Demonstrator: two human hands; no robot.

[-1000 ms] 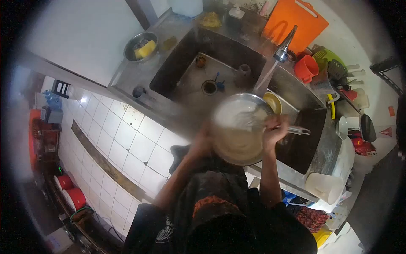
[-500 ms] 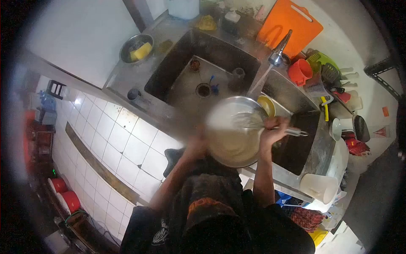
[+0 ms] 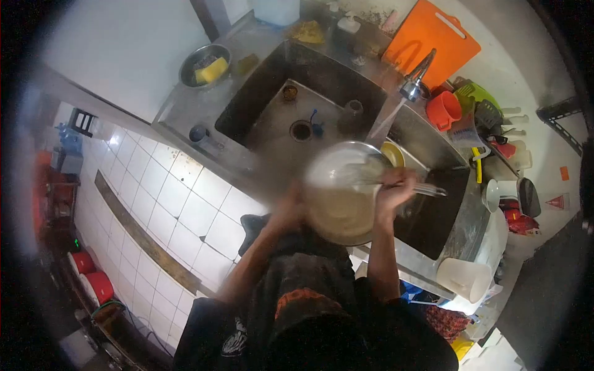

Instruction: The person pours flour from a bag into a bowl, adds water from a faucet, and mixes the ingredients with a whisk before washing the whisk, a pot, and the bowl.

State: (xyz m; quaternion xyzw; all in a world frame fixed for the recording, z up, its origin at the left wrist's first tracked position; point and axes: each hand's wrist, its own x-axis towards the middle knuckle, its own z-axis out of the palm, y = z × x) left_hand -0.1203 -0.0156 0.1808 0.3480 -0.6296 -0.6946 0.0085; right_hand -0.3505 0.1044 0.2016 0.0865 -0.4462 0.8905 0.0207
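Gripping a whisk (image 3: pixel 428 189) by its metal handle, the right hand (image 3: pixel 397 189) works over a round, shiny metal bowl (image 3: pixel 334 158) of smooth, beige mixture (image 3: pixel 340 213); the wires blur. The left hand (image 3: pixel 297 203) is at the bowl's side, too blurred to tell its grip. The bowl is at the front edge of a stained steel double sink (image 3: pixel 247 102), above a white tiled floor (image 3: pixel 185 204). An orange cutting board (image 3: pixel 436 43) leans behind.
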